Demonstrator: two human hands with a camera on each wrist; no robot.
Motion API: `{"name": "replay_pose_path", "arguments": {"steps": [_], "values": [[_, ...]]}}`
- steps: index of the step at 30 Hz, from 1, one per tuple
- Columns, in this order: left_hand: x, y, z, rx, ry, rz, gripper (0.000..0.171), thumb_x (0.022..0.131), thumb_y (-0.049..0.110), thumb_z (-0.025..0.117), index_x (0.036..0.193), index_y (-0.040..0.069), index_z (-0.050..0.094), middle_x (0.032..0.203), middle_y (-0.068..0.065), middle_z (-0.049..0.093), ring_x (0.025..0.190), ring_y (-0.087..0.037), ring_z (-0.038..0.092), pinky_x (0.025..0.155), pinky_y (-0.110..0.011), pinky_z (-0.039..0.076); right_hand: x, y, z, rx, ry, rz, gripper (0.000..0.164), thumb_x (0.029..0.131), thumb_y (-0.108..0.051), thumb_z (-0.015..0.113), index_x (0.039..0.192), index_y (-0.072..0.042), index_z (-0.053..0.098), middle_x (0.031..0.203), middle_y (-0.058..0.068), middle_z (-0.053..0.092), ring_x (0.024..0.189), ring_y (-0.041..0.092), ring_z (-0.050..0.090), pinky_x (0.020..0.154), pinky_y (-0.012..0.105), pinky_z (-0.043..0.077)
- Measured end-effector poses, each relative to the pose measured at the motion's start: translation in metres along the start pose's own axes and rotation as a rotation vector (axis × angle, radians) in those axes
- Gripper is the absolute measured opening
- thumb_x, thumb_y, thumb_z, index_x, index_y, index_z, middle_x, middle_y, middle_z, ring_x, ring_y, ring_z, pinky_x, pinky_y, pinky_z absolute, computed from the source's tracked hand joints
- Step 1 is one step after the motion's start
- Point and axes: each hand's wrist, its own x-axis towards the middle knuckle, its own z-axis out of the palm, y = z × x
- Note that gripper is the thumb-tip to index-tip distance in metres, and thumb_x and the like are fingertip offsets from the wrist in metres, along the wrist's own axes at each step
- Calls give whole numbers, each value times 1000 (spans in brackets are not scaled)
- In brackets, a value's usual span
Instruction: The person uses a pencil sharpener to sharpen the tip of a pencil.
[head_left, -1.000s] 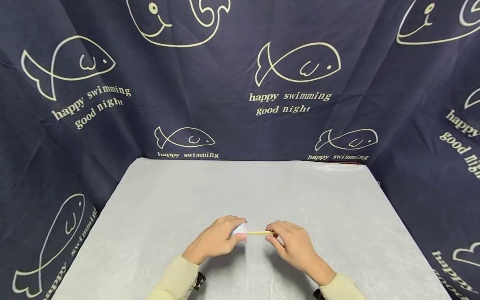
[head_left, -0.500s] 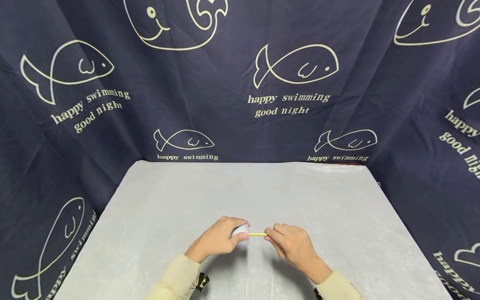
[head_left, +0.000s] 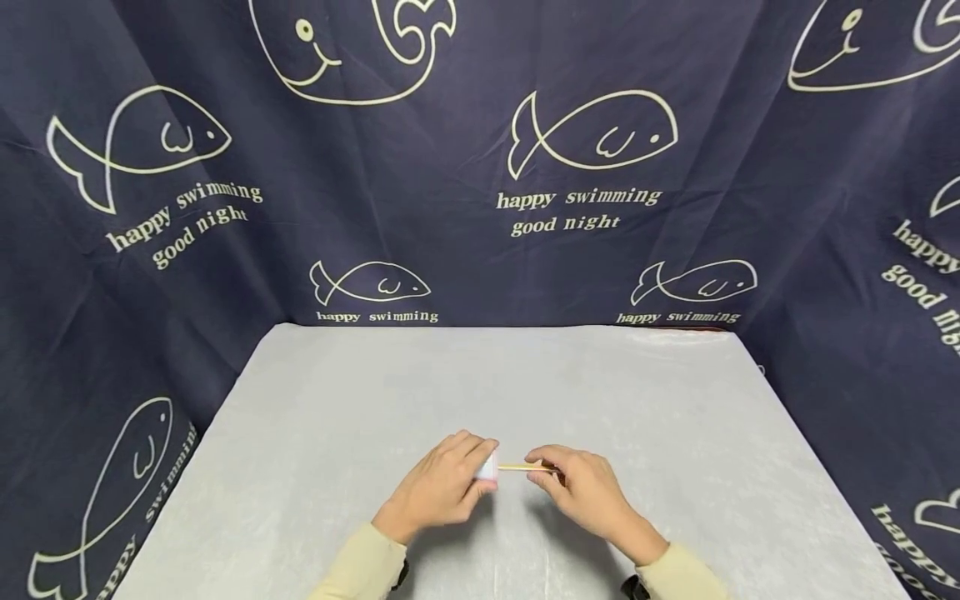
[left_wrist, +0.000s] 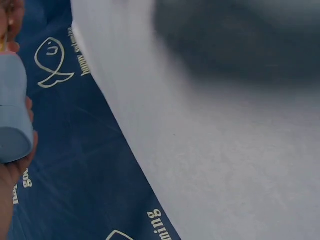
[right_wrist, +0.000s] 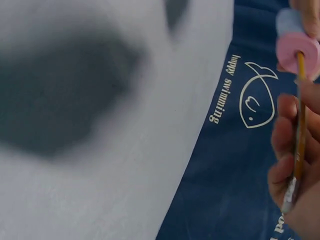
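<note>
Above the table, my left hand grips a light blue pencil sharpener with a rounded body. Its pink end has a hole at the centre and faces my right hand. A yellow pencil points into that hole, its tip hidden inside. My right hand pinches the pencil between thumb and fingers, a short way from the sharpener. In the right wrist view, the pencil runs along the curled fingers, its worn, pale back end near the palm.
A white cloth covers the table. Dark blue curtains with fish drawings and lettering hang behind it and on both sides. Dark blurred shapes fill part of each wrist view.
The right fingers rolled forward around the pencil, then back to a looser pinch. The left hand has turned slightly over the sharpener. The pencil stays in the hole.
</note>
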Motion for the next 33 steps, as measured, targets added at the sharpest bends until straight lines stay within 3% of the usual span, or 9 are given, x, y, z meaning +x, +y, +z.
{"name": "replay_pose_path", "arguments": {"steps": [5,8,11,16,19,22,25,29,33], "values": [[5,-6,-7,-180,-39,-154,39,87,26,65,115,-1,63,101,-7,68,89,-15,61,77,-28,51,-1,6,7,-254,257,-283,22,95,-24,58,108,-12,70,95,-3,72,75,10,64,65,25,45],[9,-8,-12,-341,-81,-243,34,87,21,65,114,0,64,101,-8,69,88,-15,63,74,-27,52,-1,10,8,-328,331,-386,35,103,-28,41,114,-9,69,105,1,72,89,18,67,76,32,47],[12,-10,-16,-499,-145,-305,24,91,21,62,107,4,67,94,-5,69,77,-11,60,68,-23,50,1,12,7,-370,405,-459,36,103,-26,40,113,-8,69,107,3,72,92,20,68,79,34,47],[15,-8,-21,-657,-195,-359,16,92,23,60,98,10,68,78,3,63,64,-3,49,61,-19,44,6,11,2,-408,542,-559,30,100,-21,47,101,-10,74,91,-1,74,72,14,65,64,25,45],[16,-5,-23,-636,-194,-329,17,92,21,61,101,9,68,80,3,63,66,-2,49,62,-18,44,7,11,1,-419,574,-590,30,99,-21,48,94,-13,76,78,-6,69,55,9,52,52,16,35],[13,-2,-21,-504,-168,-259,25,90,20,63,108,4,66,89,-2,67,74,-6,55,68,-21,48,6,11,0,-384,520,-575,30,100,-22,46,93,-14,75,74,-10,63,50,5,41,48,13,26],[8,0,-15,-289,-81,-127,36,94,29,57,115,0,63,99,-7,67,85,-13,59,75,-25,51,2,10,-1,-244,366,-474,23,98,-22,52,94,-16,74,70,-13,60,48,-2,35,45,8,23],[0,1,-1,1,73,76,52,101,42,34,116,-1,59,102,-5,64,88,-14,58,77,-26,49,-2,8,-9,46,47,-182,12,90,-15,63,95,-17,74,64,-12,57,50,-10,30,45,7,26],[-3,0,8,127,158,167,55,102,42,26,115,0,58,100,-3,62,85,-14,55,73,-25,46,-4,5,-13,195,-143,78,14,89,-15,64,98,-16,74,66,-8,62,51,-10,35,46,15,34]]}}
